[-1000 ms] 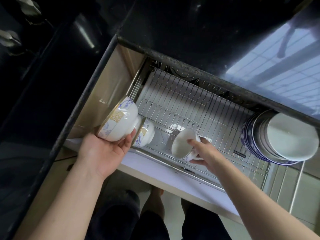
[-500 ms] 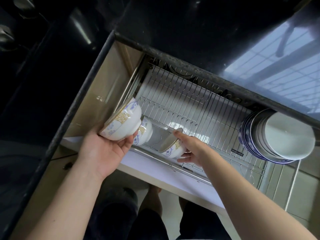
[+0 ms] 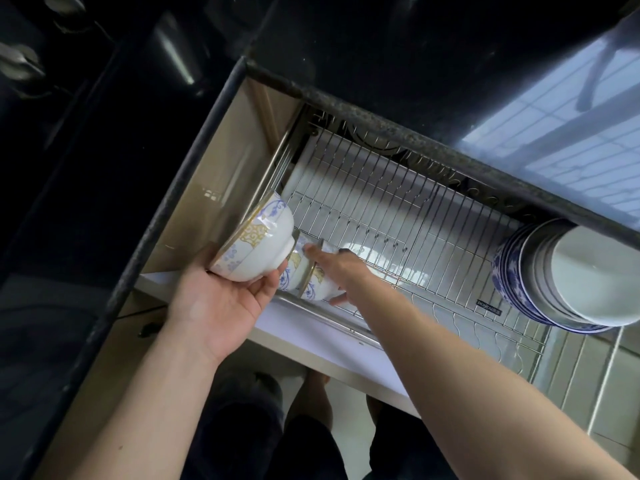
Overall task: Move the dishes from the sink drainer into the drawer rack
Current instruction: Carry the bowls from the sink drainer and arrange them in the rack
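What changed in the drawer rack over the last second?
The right hand tipped its bowl from mouth-up onto its side and slid it left against the bowl already racked, fingers still on it. The left hand still holds its bowl at the rack's left end; the plate stack stayed put.

Bowl [image 3: 258,244] in left hand: white w/ blue floral scrolls & gold panel. Two bowls [image 3: 304,271] in rack: same white/blue/gold. Stack of plates [image 3: 554,275] at right: white, outermost w/ blue pattern on rim. Wire rack [image 3: 398,216]: silver. Countertop [image 3: 433,64]: black, speckled edge.
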